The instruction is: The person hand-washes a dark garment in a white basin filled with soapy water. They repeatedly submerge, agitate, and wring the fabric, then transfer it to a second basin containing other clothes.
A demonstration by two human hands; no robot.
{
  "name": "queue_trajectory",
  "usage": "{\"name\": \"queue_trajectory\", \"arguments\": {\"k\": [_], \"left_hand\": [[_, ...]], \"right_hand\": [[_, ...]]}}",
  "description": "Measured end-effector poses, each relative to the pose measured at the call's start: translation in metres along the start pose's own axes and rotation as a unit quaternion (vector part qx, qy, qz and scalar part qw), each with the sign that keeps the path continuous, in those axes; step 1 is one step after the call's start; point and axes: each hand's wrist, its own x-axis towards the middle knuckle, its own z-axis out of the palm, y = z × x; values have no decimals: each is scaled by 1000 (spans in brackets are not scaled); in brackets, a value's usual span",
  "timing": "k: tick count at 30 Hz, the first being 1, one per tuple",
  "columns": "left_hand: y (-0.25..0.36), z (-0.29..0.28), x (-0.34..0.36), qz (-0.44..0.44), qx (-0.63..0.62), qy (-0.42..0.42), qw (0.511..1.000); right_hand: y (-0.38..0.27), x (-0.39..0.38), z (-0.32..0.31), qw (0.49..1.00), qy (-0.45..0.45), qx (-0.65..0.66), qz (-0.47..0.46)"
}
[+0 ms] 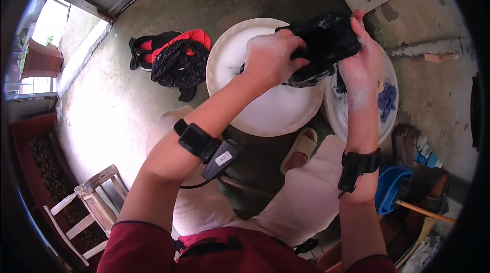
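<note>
I have a wet black garment (321, 43) bunched between both hands, held up over the gap between two white basins. My left hand (270, 58) is clenched tight on its near side, fingers curled into the cloth; my right hand (360, 63) presses flat against the far side, fingers stretched upward, suds clinging to the skin. The cloth looks soft and limp, soaked through, so I judge it heavier than it would be dry, and slippery with soap — it will sag and drip wherever I don't bunch it. A good hold is on the thick gathered folds rather than on a loose edge. The large white basin (240, 43) below my left hand holds pale, foamy water. The smaller white tub (388, 125) under my right wrist holds a blue cloth (387, 100) lying in suds. On the concrete floor (102, 104) to the left lies a heap of red and black clothes (176, 58), well apart from the basins. A beige sandal (301, 148) shows just below the large basin, and a blue dustpan (390, 186) sits near my right forearm.
</note>
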Motion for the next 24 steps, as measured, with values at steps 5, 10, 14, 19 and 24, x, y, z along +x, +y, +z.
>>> {"name": "queue_trajectory", "arguments": {"k": [5, 10, 14, 19, 24], "left_hand": [[-12, 18, -5, -77, 94, -119, 985], [-14, 4, -2, -129, 60, -112, 983], [-7, -28, 4, -147, -42, -22, 988], [-4, -46, 19, -185, -236, 69, 951], [-7, -43, 17, -250, -490, -57, 833]], "right_hand": [[12, -4, 0, 999, -27, 24, 36], [-4, 7, -16, 999, 22, -35, -25], [-14, 10, -29, 928, 141, -344, -20], [23, 13, -43, 674, 105, -714, -154], [58, 3, -30, 844, -7, -523, 117]]}}
